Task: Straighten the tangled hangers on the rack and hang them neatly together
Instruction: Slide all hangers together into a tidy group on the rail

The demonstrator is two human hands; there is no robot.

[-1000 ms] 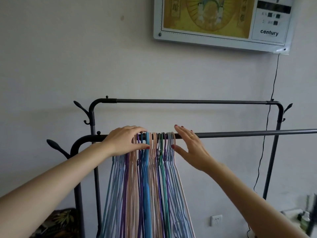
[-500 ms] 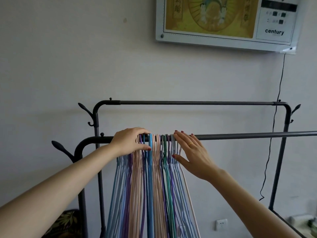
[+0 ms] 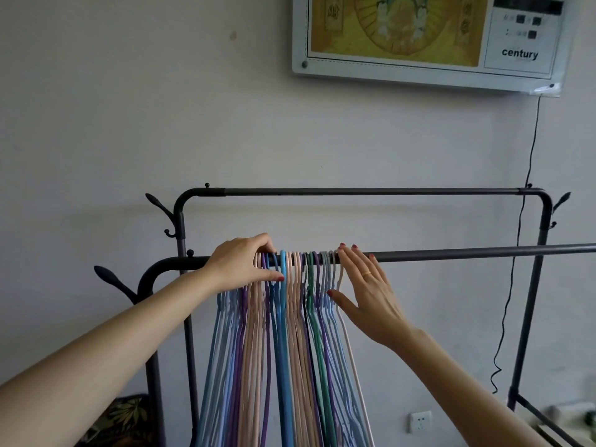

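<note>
Hangers (image 3: 292, 333): head view; a tight bunch in blue, purple, pink, green and grey, hooks over the near rail (image 3: 467, 254) of the rack, left of its middle.
Long axis: hooks run side by side along the horizontal rail; the shoulder wires hang down and fan slightly outward toward the bottom edge.
Left hand (image 3: 240, 262): at the bunch's left end, fingers curled over the rail and the leftmost hooks, thumb pressed against a blue hanger below the rail.
Right hand (image 3: 366, 293): at the bunch's right end, fingers straight and together, lying flat against the outermost pale hanger; thumb tip touches the wires lower down.
Far rail (image 3: 371, 191): higher, parallel, bare.
Hidden: the leftmost hooks sit under the left hand; the hangers' lower ends are cut off by the frame.
Hard to make out: single hangers within the bunch overlap, so no count is possible.
Wall: framed panel (image 3: 425, 40) marked "century", black cord (image 3: 529, 156) hanging from it, socket (image 3: 420, 421) low down.
</note>
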